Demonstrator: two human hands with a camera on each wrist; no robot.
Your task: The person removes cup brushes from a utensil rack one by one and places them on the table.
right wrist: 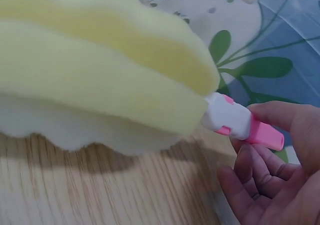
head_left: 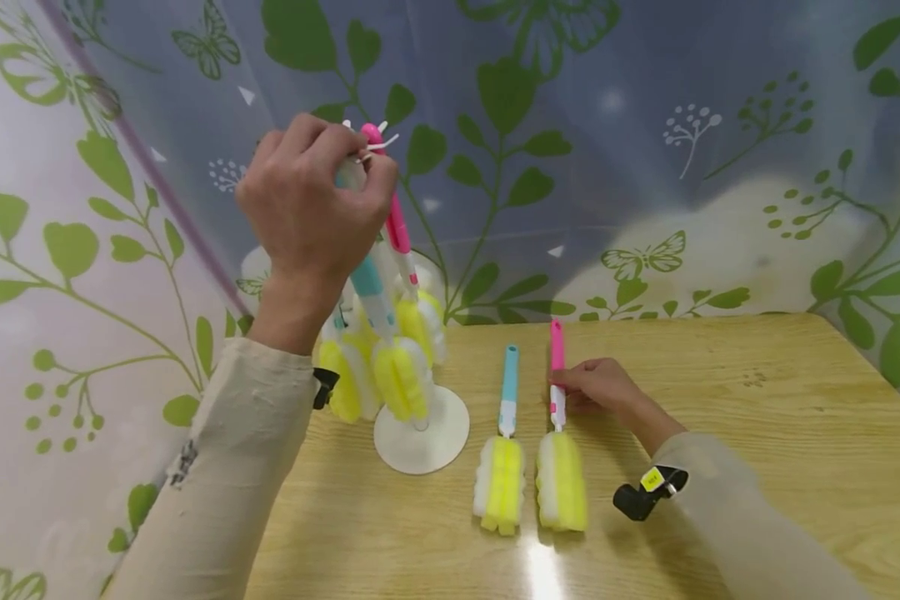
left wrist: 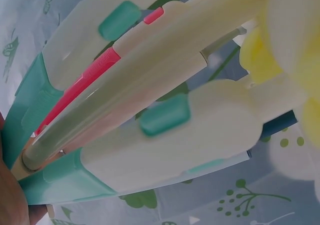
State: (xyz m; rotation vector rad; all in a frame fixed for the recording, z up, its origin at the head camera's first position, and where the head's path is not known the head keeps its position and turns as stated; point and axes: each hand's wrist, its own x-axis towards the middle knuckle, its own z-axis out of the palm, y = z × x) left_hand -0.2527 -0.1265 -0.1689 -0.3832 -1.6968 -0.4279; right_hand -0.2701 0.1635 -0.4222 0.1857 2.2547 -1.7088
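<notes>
The right hand [head_left: 603, 385] pinches the handle of a pink bottle brush [head_left: 558, 408], with the thumb on one side and fingers on the other. This brush is on the desk [head_left: 757, 433]. It is long and straight: the pink handle end points away from the person, to the wall cloth [head_left: 645, 183], and the fat yellow and white sponge points back to the person. A blue bottle brush [head_left: 504, 454] lies just beside it, nearly in line with it, sponge this way too.

The left hand [head_left: 311, 196] is up high, its fingers bent around the top of a white stand [head_left: 412, 446]. A hanging blue brush [head_left: 371, 292] and a hanging pink brush [head_left: 397, 221] have their handles up and sponges down.
</notes>
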